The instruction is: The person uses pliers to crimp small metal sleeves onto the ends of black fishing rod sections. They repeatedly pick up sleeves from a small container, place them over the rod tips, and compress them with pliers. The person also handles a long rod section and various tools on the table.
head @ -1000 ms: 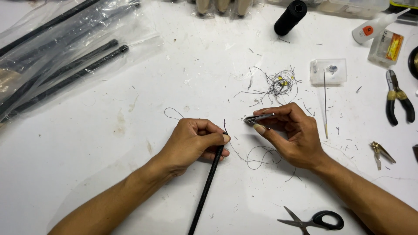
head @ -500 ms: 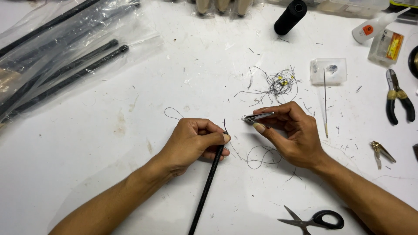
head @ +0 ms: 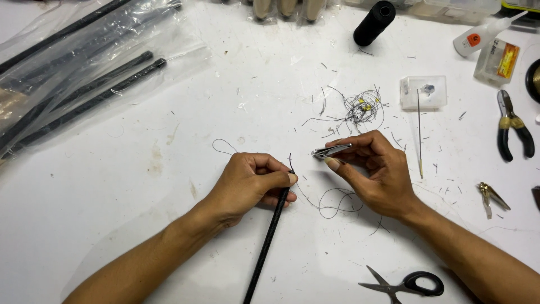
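My left hand [head: 250,183] grips the upper end of a thin black rod [head: 264,247] that runs down toward the bottom edge. A short thread end sticks up from the rod tip beside my thumb. My right hand [head: 374,171] pinches a small metal clipper [head: 332,150], its jaws pointing left toward the rod tip, a few centimetres away. A loose black thread [head: 337,205] curls on the white table [head: 140,186] between and below my hands.
Clear plastic bags with several black rods [head: 79,95] lie at the upper left. A tangle of thread scraps [head: 360,110], a black spool [head: 374,22], a small clear box [head: 424,92], a needle [head: 419,132], pliers [head: 512,126], glue bottles [head: 484,36] and scissors [head: 408,283] lie around.
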